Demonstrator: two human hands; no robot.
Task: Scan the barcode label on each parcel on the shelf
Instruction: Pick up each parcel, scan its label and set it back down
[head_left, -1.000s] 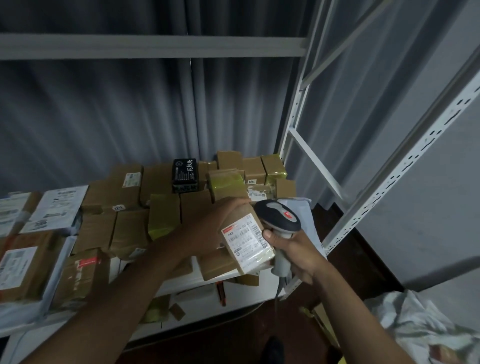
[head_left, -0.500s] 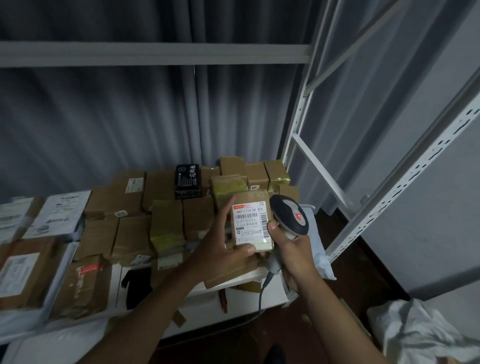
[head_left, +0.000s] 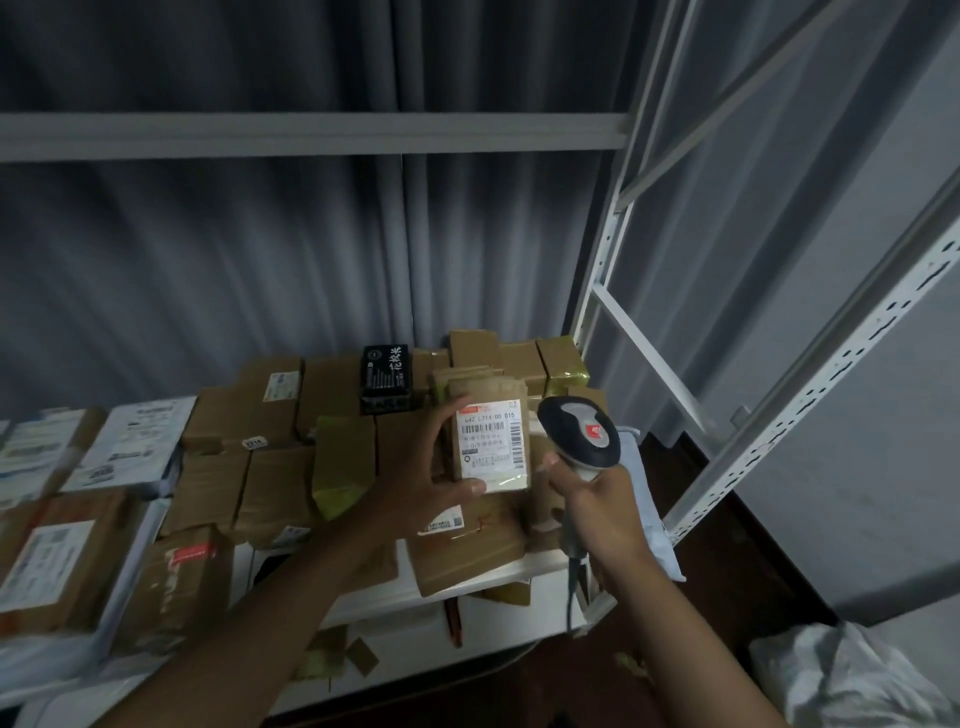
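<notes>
Above the shelf (head_left: 524, 574), the small parcel (head_left: 491, 441) is still pinched by the left hand (head_left: 426, 467), label now upright and camera-facing. The barcode scanner (head_left: 582, 431), gripped by the right hand (head_left: 597, 512), has stayed just beside it.

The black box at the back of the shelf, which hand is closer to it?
Left. The left hand, holding the labelled parcel, sits just in front of the black box; the right hand, gripping the barcode scanner, is farther right.
</notes>
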